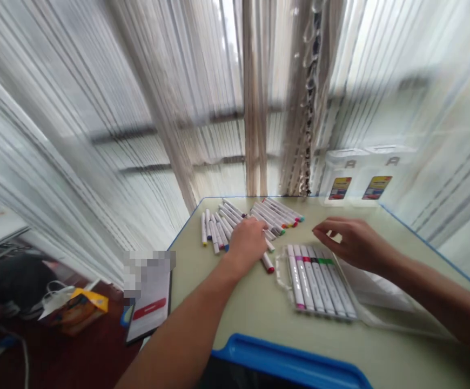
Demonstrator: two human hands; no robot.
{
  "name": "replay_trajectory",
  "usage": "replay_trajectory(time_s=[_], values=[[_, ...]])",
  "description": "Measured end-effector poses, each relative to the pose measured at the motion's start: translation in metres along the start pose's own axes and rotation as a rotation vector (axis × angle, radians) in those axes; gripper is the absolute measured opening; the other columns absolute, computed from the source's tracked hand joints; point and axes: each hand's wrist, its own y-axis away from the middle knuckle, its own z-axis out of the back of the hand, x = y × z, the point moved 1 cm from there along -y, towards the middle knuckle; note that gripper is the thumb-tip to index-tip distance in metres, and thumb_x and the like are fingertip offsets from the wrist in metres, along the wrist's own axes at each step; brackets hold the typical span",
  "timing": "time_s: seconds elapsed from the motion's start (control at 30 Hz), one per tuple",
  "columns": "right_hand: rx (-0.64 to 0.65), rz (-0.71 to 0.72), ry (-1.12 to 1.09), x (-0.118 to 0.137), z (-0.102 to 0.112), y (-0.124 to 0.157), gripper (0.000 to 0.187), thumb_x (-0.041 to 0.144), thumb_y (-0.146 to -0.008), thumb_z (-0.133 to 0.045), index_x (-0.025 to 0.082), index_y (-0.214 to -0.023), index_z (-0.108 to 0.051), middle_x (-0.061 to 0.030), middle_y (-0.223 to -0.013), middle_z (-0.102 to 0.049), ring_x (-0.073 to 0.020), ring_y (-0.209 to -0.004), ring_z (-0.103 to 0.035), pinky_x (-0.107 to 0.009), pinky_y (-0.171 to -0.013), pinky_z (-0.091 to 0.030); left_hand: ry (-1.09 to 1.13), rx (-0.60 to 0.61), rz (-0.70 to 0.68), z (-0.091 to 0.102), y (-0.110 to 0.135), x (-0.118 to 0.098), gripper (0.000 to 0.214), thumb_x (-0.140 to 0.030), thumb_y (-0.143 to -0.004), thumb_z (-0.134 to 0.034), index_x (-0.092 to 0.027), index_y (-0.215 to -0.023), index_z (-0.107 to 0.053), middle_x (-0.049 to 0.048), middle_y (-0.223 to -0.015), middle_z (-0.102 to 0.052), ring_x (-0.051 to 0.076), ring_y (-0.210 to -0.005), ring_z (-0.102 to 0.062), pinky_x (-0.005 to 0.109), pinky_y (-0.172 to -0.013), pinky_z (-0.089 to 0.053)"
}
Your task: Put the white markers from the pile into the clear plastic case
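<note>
My left hand [248, 240] is over a loose group of white markers [229, 220], its fingers curled down among them. The fingertips are hidden, so what they grip cannot be made out. A red-ended marker [266, 262] lies just below that hand. My right hand [350, 242] hovers above the far right corner of a clear marker case [286, 283], thumb and fingertips drawn together with nothing visible in them. Several white markers [320, 286] with pink, purple, red, black and green bands lie side by side in the case. Its clear flap [376, 289] extends right, under my right forearm.
Two clear boxes [342, 167] with coloured labels stand at the table's far right. String curtains [219, 108] hang behind the pale table [235, 351]. A blue tray edge [295, 362] is at the front. A tablet-like panel [149, 302] is beside the left edge.
</note>
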Motion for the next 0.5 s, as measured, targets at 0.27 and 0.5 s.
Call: replay_trajectory(time_s=[0.27, 0.5], values=[[-0.015, 0.015, 0.028, 0.0, 0.002, -0.002, 0.021, 0.017, -0.088, -0.053, 0.014, -0.083, -0.072, -0.0087, -0.079, -0.07, -0.0174, -0.068, -0.062, -0.028, -0.066, -0.046, 0.023, -0.072, 0.006, 0.011, -0.006, 0.007, 0.031, -0.013, -0.087, -0.047, -0.016, -0.105, -0.071, 0.0104, -0.104, -0.072, 0.022, -0.098, -0.066, 0.035, -0.091, -0.05], [0.054, 0.043, -0.081, 0.0, 0.001, -0.002, 0.023, 0.006, -0.081, -0.049, 0.014, -0.086, -0.071, -0.0104, -0.091, -0.07, -0.0213, -0.085, -0.063, -0.033, -0.08, -0.047, 0.175, -0.021, -0.122, 0.016, -0.005, -0.007, 0.022, -0.017, -0.082, -0.055, -0.018, -0.093, -0.073, 0.0035, -0.09, -0.074, 0.017, -0.08, -0.067, 0.029, -0.079, -0.05]])
